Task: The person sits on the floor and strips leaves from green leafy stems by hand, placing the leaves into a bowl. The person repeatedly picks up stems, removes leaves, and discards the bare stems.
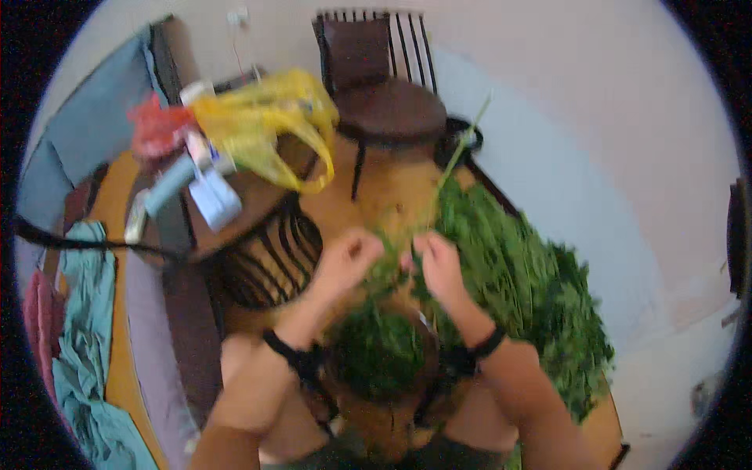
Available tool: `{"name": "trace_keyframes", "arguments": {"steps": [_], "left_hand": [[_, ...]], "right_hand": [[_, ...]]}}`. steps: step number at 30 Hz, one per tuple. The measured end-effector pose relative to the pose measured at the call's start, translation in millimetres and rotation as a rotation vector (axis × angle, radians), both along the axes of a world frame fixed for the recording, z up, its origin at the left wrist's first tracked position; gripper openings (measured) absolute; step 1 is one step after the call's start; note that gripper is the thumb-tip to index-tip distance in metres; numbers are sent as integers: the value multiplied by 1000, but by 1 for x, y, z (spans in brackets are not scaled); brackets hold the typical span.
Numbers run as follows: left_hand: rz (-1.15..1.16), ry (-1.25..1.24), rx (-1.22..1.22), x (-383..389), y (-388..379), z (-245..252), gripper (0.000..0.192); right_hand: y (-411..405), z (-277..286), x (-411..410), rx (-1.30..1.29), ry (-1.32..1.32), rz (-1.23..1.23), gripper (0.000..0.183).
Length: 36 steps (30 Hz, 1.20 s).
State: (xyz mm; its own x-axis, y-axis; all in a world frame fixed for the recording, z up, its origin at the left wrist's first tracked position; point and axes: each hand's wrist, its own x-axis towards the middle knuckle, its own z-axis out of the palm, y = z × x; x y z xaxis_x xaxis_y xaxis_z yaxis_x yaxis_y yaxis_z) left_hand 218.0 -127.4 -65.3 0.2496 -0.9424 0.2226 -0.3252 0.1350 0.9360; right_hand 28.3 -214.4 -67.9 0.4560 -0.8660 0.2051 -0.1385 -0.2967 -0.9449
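My left hand point(354, 254) is closed on some green leaves at its fingertips. My right hand point(436, 254) pinches a long pale green stem point(461, 153) that rises up and to the right. Leafy sprigs point(382, 273) hang between the two hands; the picture is blurred there. Below them, between my legs, stands a round container holding chopped-looking or picked green leaves point(379, 346). A large heap of leafy green stalks point(511, 276) lies to the right of my right hand.
A round dark table point(258, 211) at the upper left bears a yellow plastic bag point(264, 123), a red bag point(158, 129) and a light blue box point(215, 200). A dark chair point(390, 111) stands ahead by the wall. Teal cloth point(88, 329) lies at the far left.
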Motion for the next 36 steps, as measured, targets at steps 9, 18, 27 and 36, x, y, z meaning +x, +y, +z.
{"name": "trace_keyframes", "arguments": {"steps": [9,18,27,36], "left_hand": [[18,146,116,-24,-25,15,19],[149,-53,-53,-27,-33,-15,21],[-215,189,104,-10,-37,-28,34],[-301,140,31,-1,-43,-41,23]], "right_hand": [[2,-12,25,-82,174,40,25],[1,10,8,-279,284,147,21],[-6,-5,-7,-119,391,211,20],[-16,-16,-6,-123,328,246,31]]}}
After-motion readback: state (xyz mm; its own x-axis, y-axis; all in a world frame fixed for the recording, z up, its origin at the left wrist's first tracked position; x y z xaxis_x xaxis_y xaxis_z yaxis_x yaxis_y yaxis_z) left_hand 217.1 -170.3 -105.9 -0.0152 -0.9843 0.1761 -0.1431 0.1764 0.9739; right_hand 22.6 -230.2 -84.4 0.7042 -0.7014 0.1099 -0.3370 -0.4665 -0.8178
